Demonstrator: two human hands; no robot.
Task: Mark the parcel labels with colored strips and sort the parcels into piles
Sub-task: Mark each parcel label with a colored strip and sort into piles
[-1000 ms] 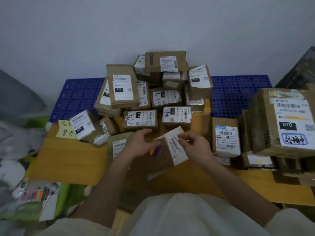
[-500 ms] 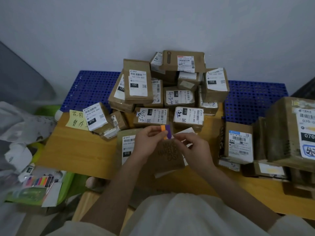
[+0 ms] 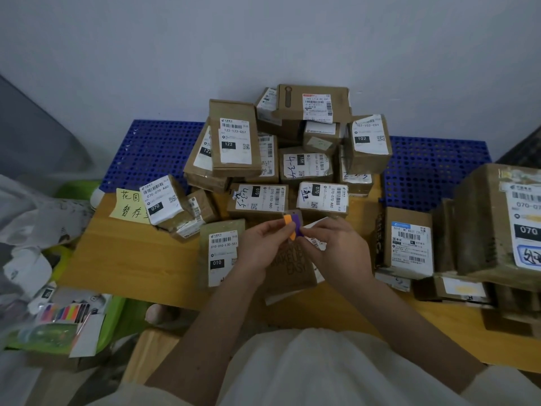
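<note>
My left hand (image 3: 263, 244) pinches a small pad of colored strips (image 3: 293, 227), orange and purple showing, above the wooden table (image 3: 131, 259). My right hand (image 3: 336, 250) meets it from the right, fingertips touching the purple strip. Under both hands lies a brown parcel (image 3: 289, 268) with printed lettering, its white label mostly hidden behind my right hand. A flat parcel labelled 010 (image 3: 222, 253) lies just left of my left hand. Behind stands a heap of labelled brown parcels (image 3: 281, 159), several marked 070.
A pile of larger parcels (image 3: 497, 230) stands at the right, one labelled box (image 3: 408, 241) leaning beside it. A yellow handwritten note (image 3: 130, 205) lies at the left by a 070 parcel (image 3: 161, 200). A pack of colored strips (image 3: 64, 313) rests on a green tray lower left. A blue perforated mat (image 3: 152, 153) lies behind.
The parcel I held up with its label showing has come down onto the table. My hands have lifted the strip pad above it, and my view has shifted left.
</note>
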